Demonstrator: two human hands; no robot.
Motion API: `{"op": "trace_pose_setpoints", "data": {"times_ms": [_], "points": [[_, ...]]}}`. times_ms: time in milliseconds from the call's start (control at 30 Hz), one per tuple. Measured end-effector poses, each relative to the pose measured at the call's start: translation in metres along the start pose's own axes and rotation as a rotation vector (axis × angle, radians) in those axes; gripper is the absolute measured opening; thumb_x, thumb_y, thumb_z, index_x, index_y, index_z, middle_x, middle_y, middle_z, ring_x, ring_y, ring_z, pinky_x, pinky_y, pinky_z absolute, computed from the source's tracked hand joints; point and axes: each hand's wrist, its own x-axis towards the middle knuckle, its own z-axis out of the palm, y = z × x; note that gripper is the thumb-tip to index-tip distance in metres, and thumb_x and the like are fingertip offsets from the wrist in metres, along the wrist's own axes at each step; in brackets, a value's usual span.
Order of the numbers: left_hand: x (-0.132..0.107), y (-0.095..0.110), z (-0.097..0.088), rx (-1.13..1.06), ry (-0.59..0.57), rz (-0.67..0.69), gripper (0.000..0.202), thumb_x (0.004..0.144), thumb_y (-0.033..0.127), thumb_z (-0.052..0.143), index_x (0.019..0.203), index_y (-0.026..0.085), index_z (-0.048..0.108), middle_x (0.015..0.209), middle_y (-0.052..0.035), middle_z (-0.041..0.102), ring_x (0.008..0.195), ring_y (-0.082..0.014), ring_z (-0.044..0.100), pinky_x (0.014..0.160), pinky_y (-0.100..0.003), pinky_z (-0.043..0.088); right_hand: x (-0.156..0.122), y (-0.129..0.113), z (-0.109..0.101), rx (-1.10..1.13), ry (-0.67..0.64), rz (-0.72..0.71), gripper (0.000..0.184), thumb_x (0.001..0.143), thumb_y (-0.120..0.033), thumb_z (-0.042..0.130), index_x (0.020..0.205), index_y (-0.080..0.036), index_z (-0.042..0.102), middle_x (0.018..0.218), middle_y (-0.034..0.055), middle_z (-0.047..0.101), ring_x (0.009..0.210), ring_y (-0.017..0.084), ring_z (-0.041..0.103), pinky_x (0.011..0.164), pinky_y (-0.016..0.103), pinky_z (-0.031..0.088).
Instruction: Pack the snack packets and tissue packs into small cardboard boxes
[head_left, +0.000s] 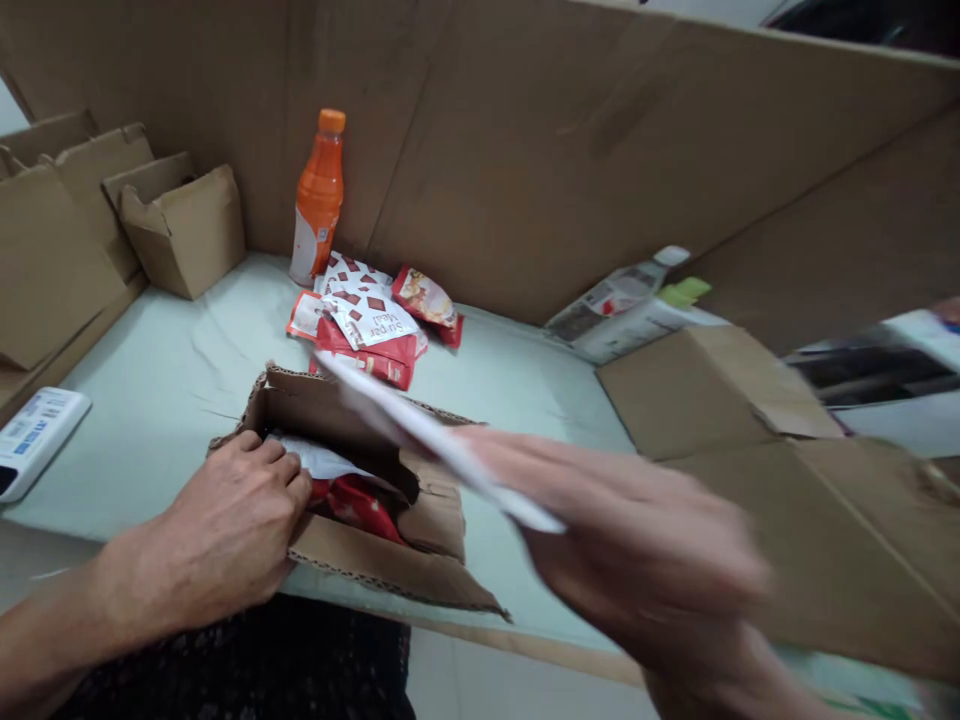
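My left hand (251, 520) is closed over the near left end of an open cardboard box (442, 520), fingers curled over its wall. Inside the box, beside those fingers, lie a white packet (322, 460) and a red packet (367, 510). Above the box's right end, my right hand (637, 530) is blurred by motion and grips a thin white packet (435, 435), seen nearly edge-on. Just behind the box is a pile of snack packets, with a white "Super Meal" packet (367, 310) on top, red packets (397, 362) under it and a red-and-yellow packet (429, 303) beside it.
An orange drink bottle (319, 200) stands behind the pile. Small cardboard boxes (191, 230) are at the left, near a white device (41, 435). On the right, a clear bottle (615, 300) leans by a larger cardboard box (720, 400). Tall cardboard walls (562, 150) enclose the back.
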Motion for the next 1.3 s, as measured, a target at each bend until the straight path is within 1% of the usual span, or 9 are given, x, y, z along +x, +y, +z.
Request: {"op": "trace_pose_setpoints", "data": {"times_ms": [167,333,400,500,600,667,967,1100,1300], "points": [[-0.001,0.004,0.002,0.032,-0.026,-0.012,0.022,0.077,0.017,0.065,0.097,0.014,0.072,0.100,-0.0140,0.075,0.096,-0.0329,0.070,0.088,-0.049,0.054,0.053,-0.005,0.047,-0.118,-0.461,-0.013,0.039,0.084,0.001,0.055,0.111,-0.020,0.074,0.105,0.0066,0.080,0.085,0.018,0.075,0.068,0.026,0.053],[-0.002,0.003,-0.001,0.079,-0.019,0.011,0.023,0.075,0.015,0.066,0.096,0.011,0.072,0.103,-0.0168,0.075,0.095,-0.0355,0.071,0.086,-0.052,0.057,0.086,0.000,0.074,-0.084,-0.831,0.061,0.037,0.090,0.000,0.051,0.115,-0.017,0.074,0.105,0.0094,0.080,0.093,0.021,0.075,0.075,0.028,0.051],[-0.010,0.001,-0.003,0.033,0.113,0.078,0.026,0.077,0.014,0.066,0.102,0.011,0.071,0.111,-0.0176,0.075,0.106,-0.0364,0.069,0.092,-0.052,0.057,0.078,-0.001,0.068,-0.047,-0.757,0.019,0.035,0.094,-0.006,0.051,0.120,-0.016,0.072,0.112,0.0106,0.079,0.096,0.022,0.075,0.079,0.031,0.055],[-0.030,-0.007,-0.002,-0.062,0.392,0.154,0.041,0.089,0.013,0.060,0.130,0.015,0.060,0.144,-0.0164,0.061,0.141,-0.0343,0.051,0.114,-0.053,0.047,0.050,-0.002,0.039,0.012,-0.334,-0.027,0.034,0.099,-0.013,0.051,0.126,-0.019,0.069,0.120,0.0107,0.077,0.104,0.022,0.074,0.087,0.036,0.060],[-0.049,-0.021,0.009,-0.128,0.603,0.002,0.063,0.096,0.021,0.061,0.154,0.028,0.038,0.165,-0.0113,0.036,0.153,-0.0312,0.035,0.123,-0.055,0.039,0.024,0.007,0.011,-0.007,0.130,0.030,0.029,0.099,-0.016,0.056,0.123,-0.024,0.071,0.119,0.0094,0.077,0.110,0.024,0.073,0.094,0.043,0.061],[-0.055,-0.031,0.022,-0.200,0.649,-0.129,0.073,0.096,0.029,0.063,0.160,0.033,0.028,0.166,-0.0098,0.035,0.152,-0.0312,0.038,0.122,-0.054,0.041,0.016,0.020,0.006,-0.033,0.227,0.089,0.029,0.096,-0.022,0.063,0.125,-0.025,0.070,0.123,0.0106,0.075,0.114,0.027,0.071,0.094,0.046,0.061],[-0.033,-0.027,0.048,-0.413,0.616,-0.174,0.047,0.104,0.026,0.052,0.150,0.028,0.042,0.123,-0.0068,0.073,0.120,-0.0240,0.068,0.109,-0.046,0.054,0.032,0.070,0.053,0.204,0.114,0.421,0.025,0.094,-0.036,0.058,0.096,-0.020,0.078,0.095,0.0073,0.081,0.084,0.024,0.075,0.077,0.037,0.060],[-0.021,-0.022,0.044,-0.243,0.718,-0.291,0.043,0.101,0.020,0.057,0.143,0.024,0.049,0.137,-0.0113,0.059,0.129,-0.0267,0.060,0.108,-0.045,0.055,-0.003,0.055,0.046,0.386,0.023,0.169,0.035,0.105,-0.044,0.049,0.108,-0.023,0.076,0.115,0.0081,0.079,0.109,0.024,0.073,0.093,0.041,0.058],[-0.012,-0.030,0.057,-0.282,0.620,-0.236,0.030,0.102,0.016,0.048,0.129,0.022,0.060,0.147,-0.0126,0.050,0.132,-0.0290,0.054,0.108,-0.051,0.053,-0.049,0.032,0.049,0.020,-0.192,-0.095,0.082,0.093,-0.067,0.060,0.158,-0.021,0.042,0.161,0.0200,0.045,0.154,0.036,0.034,0.118,0.065,0.035]]}}
